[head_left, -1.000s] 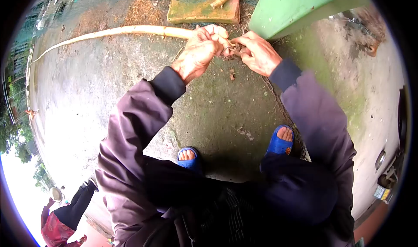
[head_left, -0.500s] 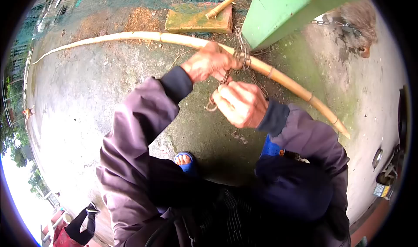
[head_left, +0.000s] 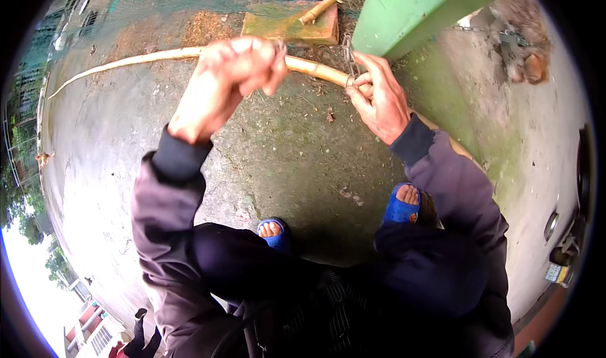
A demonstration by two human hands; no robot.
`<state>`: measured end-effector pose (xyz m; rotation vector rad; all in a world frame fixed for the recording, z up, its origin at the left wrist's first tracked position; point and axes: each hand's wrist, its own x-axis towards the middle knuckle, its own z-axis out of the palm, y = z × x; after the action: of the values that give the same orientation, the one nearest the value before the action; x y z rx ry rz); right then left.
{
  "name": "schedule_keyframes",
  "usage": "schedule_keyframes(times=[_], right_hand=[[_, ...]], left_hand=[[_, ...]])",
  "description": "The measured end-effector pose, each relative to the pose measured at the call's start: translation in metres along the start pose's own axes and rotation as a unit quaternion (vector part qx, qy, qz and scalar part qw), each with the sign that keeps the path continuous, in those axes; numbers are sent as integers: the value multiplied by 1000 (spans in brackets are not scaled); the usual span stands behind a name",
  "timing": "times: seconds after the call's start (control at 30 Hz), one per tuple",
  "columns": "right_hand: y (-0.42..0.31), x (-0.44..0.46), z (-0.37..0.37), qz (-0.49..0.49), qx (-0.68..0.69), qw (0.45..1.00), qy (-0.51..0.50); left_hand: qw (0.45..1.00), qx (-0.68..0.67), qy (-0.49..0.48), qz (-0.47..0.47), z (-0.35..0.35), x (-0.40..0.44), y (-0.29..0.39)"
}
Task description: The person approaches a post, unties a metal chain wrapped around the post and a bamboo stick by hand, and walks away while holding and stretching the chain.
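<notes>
Now, well left of a smooth, angular green post (head_left: 407,17), the blurred left hand (head_left: 235,74) is curled; its grip cannot be told. A long, curved, tan bamboo pole (head_left: 320,72) runs past the post's near side. Just beside the post, the right hand (head_left: 382,100) pinches a rusty metal chain (head_left: 346,55) at the pole. Half a second ago both hands nearly met there; their parting suggests the chain is being adjusted.

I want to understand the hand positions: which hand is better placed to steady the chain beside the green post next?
The right hand, probably: it is at the pole, close to the chain and the green post. The left hand is farther from the post.
</notes>
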<state>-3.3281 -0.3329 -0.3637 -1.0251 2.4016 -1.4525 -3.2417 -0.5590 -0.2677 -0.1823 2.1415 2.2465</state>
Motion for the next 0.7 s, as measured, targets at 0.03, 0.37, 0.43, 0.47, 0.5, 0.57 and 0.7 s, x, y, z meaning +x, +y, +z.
schedule_keyframes(times=[0.03, 0.37, 0.43, 0.47, 0.5, 0.57, 0.7], right_hand=[[-1, 5, 2, -3, 1, 1000, -1], [-36, 10, -5, -236, -28, 971, -1], [-95, -3, -9, -359, 46, 932, -2], [-120, -15, -7, -402, 80, 912, 0], [-145, -28, -5, -444, 110, 889, -1], [-144, -42, -1, -452, 151, 872, -114], [-136, -79, 8, -521, 85, 833, -165]], left_hand=[[999, 10, -27, 24, 4, -15, 10], [935, -85, -314, -141, 3, -49, 8], [955, 21, -217, -204, 19, -42, -17], [950, -8, -180, -255, 27, -31, -27], [942, -40, -138, -303, 34, -19, -38], [852, -367, -135, -349, 38, -10, -60], [848, -370, -11, -378, 69, -11, -53]])
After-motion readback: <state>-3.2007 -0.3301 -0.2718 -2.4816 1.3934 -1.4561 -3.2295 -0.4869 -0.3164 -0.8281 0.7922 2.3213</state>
